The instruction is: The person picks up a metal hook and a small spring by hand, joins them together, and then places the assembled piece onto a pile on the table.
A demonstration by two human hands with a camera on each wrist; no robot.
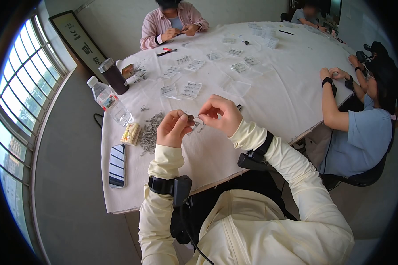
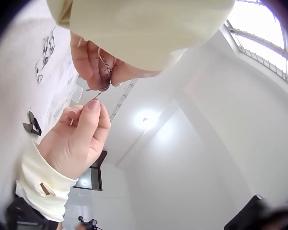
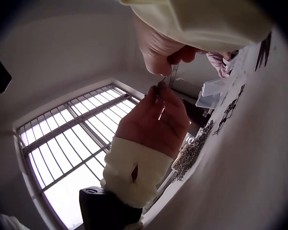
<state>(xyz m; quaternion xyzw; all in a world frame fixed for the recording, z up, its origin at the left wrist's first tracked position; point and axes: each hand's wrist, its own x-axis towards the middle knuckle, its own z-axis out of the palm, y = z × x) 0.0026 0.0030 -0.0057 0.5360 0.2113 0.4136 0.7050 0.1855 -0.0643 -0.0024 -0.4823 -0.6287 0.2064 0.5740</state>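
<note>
Both hands are raised above the near part of the white-covered table [image 1: 163,66]. The left hand [image 1: 173,128] pinches a small dark metal piece [image 1: 190,118] between thumb and fingers; a thin twisted wire piece [image 2: 104,63] lies against its fingers in the left wrist view. Facing it, the right hand [image 1: 222,115] pinches a thin wire end [image 1: 197,117] between thumb and forefinger. The fingertips of the two hands are a short gap apart. Below them on the cloth lie a few small wire pieces [image 1: 199,128]. What exactly the pieces are is too small to tell.
Left of the hands are a heap of small metal pieces [image 1: 151,132], a yellow-white packet [image 1: 130,134], a phone [image 1: 117,166], a water bottle [image 1: 110,104] and a dark flask [image 1: 114,77]. Clear compartment boxes [image 1: 192,89] stand beyond, with red-handled pliers [image 1: 167,51]. Other people sit around the table.
</note>
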